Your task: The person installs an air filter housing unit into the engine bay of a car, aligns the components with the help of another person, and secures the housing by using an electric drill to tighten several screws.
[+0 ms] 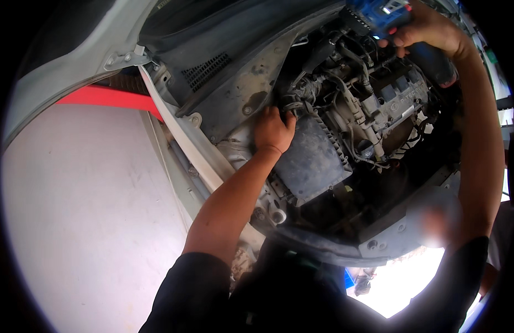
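My right hand [431, 34] is wrapped round the handle of a blue and black cordless drill [381, 15], held high over the back of the engine [393, 100]. The drill's head is partly cut off by the upper edge. My left hand [274, 131] is at the back corner of a dusty black air filter housing [312, 158], beside the inner fender. Its fingers are curled and their tips hidden, so what they grip is unclear. The thumb points toward a ribbed intake hose [307, 89].
A pale car fender [182, 158] runs along the left, with a red bar [107, 97] behind it. The cowl panel [207, 75] with its grille borders the engine bay at the back. The front crossmember [390, 222] lies near me. Someone, blurred, is beyond it at lower right.
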